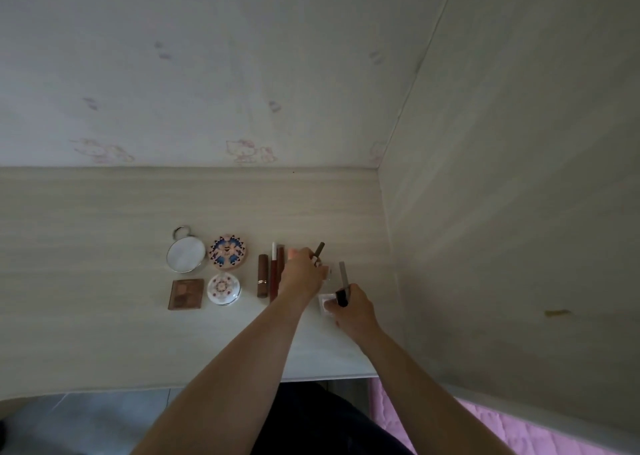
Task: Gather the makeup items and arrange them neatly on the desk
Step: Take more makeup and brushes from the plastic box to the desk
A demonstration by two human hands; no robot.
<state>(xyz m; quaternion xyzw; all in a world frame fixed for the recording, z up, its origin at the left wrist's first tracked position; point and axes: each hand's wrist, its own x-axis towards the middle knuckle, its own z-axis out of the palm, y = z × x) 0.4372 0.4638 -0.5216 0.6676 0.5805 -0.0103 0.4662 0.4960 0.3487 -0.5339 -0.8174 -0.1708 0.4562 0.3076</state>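
Observation:
On the pale wooden desk [104, 212] lie a round mirror [186, 254], a patterned round compact [229, 251], a brown square palette [186, 294] and a white round compact [224, 289] in a two-by-two block. Right of them lie a brown lipstick [263, 275] and slim red-brown tubes [277, 271], side by side. My left hand [303, 274] holds a thin dark pencil [319, 248] just right of the tubes. My right hand [353, 307] grips a black-capped wand [343, 286] above a small clear item [325, 304].
A wall with faint cartoon prints [249, 150] stands behind the desk. A wooden side panel [502, 212] closes off the right. The desk's front edge [207, 383] runs below my arms, with a pink quilt [519, 430] at the lower right.

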